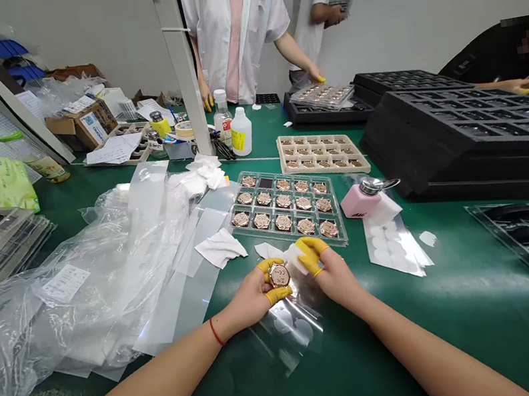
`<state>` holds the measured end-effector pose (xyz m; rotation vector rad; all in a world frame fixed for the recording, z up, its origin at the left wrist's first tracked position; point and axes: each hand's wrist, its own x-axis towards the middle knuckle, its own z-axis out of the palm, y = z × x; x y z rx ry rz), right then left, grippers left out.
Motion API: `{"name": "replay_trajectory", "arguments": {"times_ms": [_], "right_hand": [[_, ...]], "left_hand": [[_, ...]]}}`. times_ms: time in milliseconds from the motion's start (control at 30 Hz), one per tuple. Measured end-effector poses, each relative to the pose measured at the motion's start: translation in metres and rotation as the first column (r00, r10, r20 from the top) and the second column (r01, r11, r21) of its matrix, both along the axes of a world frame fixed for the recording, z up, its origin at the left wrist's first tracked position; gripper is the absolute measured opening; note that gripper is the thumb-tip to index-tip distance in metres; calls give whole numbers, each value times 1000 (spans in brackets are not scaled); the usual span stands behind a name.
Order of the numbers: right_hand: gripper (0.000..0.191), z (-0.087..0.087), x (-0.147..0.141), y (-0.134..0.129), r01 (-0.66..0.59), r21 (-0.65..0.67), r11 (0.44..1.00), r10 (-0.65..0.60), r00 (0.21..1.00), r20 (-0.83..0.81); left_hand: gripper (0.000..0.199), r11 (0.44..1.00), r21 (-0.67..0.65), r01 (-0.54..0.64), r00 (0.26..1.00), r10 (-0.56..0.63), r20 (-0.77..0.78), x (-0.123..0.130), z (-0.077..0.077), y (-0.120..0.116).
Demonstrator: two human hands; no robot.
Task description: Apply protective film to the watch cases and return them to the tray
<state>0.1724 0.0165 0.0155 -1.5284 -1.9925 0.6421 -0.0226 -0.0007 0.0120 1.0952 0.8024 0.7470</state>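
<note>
Between the yellow-covered fingertips of my left hand [260, 290] is a rose-gold watch case [279, 275], its marked back facing up at me. My right hand [327, 268], also in yellow finger cots, pinches a white wipe [298, 258] just right of the case. Below both hands lies a clear plastic sheet with round film pieces [294, 328]. Beyond them a clear tray [342, 229] holds several watch cases in rows; one pocket in its back row shows dark, without a case.
A pink pump bottle [359, 202] stands right of the tray, beside a sheet of white round stickers [389, 245]. Plastic bags [105, 278] cover the left side. Black foam trays [439, 148] are stacked at right. A co-worker's hand [314, 72] touches a tray at the back.
</note>
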Motion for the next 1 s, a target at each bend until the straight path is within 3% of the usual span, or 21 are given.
{"name": "replay_trajectory", "arguments": {"times_ms": [100,200,300,367,400,500,600,667,800,867,933,1000], "right_hand": [[28,-5,15,6,83,68,994,-90,990,106],[26,-6,4,2,25,165,986,-43,993,107],[37,1,-25,7,-133,-22,991,129,983,-129],[41,10,-40,29,-161,-126,979,133,969,-210],[39,15,-45,48,-118,-120,986,92,976,-199],[33,30,-49,122,141,32,990,-138,987,-81],[39,32,-49,191,254,66,965,-254,967,-4],[37,27,-50,220,264,56,963,-268,960,75],[28,16,-45,239,202,49,978,-208,942,263],[27,15,-37,242,187,33,982,-186,913,362],[34,16,-28,248,170,-10,985,-148,882,448],[38,16,-21,258,137,-50,989,-93,856,509]], "left_hand": [[58,999,-29,-34,999,34,-16,-1,-2,0],[60,999,10,-31,999,31,-9,-2,-2,-1],[65,998,48,-50,998,51,-26,-5,1,0],[73,995,29,-99,992,101,-69,-8,3,3],[77,992,15,-127,988,128,-91,-10,4,4],[81,989,-19,-149,983,146,-112,-15,5,9],[77,992,-27,-125,987,121,-103,-17,6,11],[74,993,-28,-110,989,107,-103,-17,7,11],[64,995,4,-96,984,96,-151,-19,11,11],[69,997,9,-75,982,75,-173,-19,12,12],[77,999,2,-36,986,36,-160,-21,12,13],[72,999,33,-1,988,6,-154,-23,12,14]]}}
